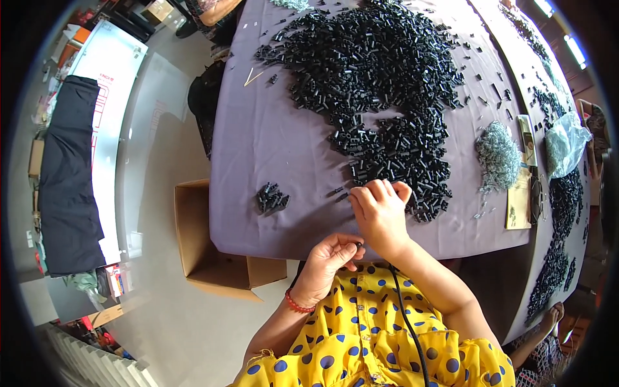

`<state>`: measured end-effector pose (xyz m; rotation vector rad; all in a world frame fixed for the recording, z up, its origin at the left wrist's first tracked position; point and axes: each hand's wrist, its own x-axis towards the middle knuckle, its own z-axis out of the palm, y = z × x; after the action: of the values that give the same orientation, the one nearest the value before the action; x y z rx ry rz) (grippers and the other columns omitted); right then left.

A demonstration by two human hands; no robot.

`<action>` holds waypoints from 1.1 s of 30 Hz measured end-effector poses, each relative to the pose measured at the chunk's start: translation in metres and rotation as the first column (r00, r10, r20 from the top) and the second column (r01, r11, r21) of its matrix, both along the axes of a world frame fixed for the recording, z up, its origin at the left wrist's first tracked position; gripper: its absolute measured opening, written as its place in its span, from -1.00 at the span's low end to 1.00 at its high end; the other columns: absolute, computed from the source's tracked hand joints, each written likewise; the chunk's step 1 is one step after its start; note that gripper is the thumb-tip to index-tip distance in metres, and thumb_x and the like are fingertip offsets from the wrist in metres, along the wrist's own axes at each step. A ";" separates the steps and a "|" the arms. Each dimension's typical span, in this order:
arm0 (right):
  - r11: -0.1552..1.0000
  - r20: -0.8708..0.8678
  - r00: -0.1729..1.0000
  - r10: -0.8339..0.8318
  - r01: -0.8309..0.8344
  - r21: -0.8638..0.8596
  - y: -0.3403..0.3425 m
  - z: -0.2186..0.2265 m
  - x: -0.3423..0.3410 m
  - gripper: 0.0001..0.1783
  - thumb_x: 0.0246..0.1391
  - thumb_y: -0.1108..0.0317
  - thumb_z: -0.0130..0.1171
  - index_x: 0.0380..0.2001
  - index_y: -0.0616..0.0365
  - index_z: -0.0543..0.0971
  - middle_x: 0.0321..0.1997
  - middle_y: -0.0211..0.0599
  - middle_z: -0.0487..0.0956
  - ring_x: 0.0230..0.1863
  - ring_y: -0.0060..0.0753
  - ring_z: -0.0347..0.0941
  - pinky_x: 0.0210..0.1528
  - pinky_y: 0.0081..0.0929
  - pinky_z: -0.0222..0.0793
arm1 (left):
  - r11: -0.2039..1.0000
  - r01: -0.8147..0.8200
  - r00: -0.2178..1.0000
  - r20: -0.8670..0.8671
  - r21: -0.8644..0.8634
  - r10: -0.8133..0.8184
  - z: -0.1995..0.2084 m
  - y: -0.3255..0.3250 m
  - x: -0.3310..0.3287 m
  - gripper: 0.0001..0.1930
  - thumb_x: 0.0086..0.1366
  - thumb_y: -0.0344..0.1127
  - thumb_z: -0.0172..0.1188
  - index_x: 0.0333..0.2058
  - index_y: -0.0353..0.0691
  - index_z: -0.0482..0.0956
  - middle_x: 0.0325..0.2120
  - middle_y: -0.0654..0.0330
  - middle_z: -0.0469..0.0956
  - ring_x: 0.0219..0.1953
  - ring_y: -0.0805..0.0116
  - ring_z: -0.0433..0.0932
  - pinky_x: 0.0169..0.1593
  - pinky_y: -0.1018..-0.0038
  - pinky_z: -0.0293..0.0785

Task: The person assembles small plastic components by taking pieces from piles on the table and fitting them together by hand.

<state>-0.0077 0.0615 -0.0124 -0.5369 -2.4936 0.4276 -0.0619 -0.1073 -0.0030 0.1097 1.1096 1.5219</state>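
Note:
My left hand (332,259), with a red bead bracelet (300,303) on its wrist, is just off the table's near edge. Thumb and forefinger pinch a small black plastic piece (359,245). Beyond it, my right hand (382,216) reaches over the table with curled fingers at the near end of a large heap of short black tubes (380,71). Whatever its fingertips hold is hidden. A few loose black tubes (338,193) lie just left of that hand. Farther left on the purple cloth (284,135) sits a small separate cluster of black pieces (273,198).
At right are a pile of small silvery pieces (498,158), a yellowish card (518,203) and a clear plastic bag (566,145). An open cardboard box (219,271) stands on the floor below the table's left corner. Other people (216,13) are at the far left and lower right.

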 end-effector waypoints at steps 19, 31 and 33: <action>0.973 -0.075 0.996 0.041 -0.057 -0.222 0.019 0.025 0.015 -0.81 -0.05 0.42 0.42 -0.35 0.04 0.59 -0.38 -0.42 0.61 -0.42 -0.26 0.49 -0.17 -0.33 0.23 | 1.000 0.000 1.000 0.000 0.007 0.000 0.010 0.010 -0.001 -0.80 0.47 -0.35 0.14 -0.01 -0.27 0.57 -0.23 0.25 0.63 -0.16 0.52 0.59 -0.12 0.55 0.48; -0.094 -0.247 0.936 -0.251 -0.277 -0.956 0.031 0.043 0.090 -0.83 0.22 0.49 0.29 -0.13 0.26 0.61 -0.21 -0.30 0.66 -0.25 -0.53 0.57 -0.15 -0.56 0.53 | 0.991 0.101 0.994 0.021 0.085 -0.103 0.020 0.052 0.006 -0.80 0.48 -0.32 0.14 0.00 -0.25 0.54 -0.20 0.30 0.62 -0.13 0.55 0.59 -0.09 0.58 0.51; -0.132 -0.241 0.934 -0.264 -0.282 -0.950 0.031 0.043 0.093 -0.82 0.21 0.49 0.30 -0.13 0.26 0.62 -0.22 -0.31 0.66 -0.25 -0.53 0.57 -0.14 -0.55 0.53 | 0.991 0.103 0.994 0.016 0.088 -0.105 0.021 0.052 0.006 -0.80 0.48 -0.33 0.14 0.00 -0.25 0.54 -0.20 0.29 0.62 -0.13 0.55 0.59 -0.09 0.58 0.51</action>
<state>0.0855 0.0923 0.0303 -0.8349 -1.1777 2.3499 -0.0559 -0.0549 0.0184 0.2086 1.0059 1.4750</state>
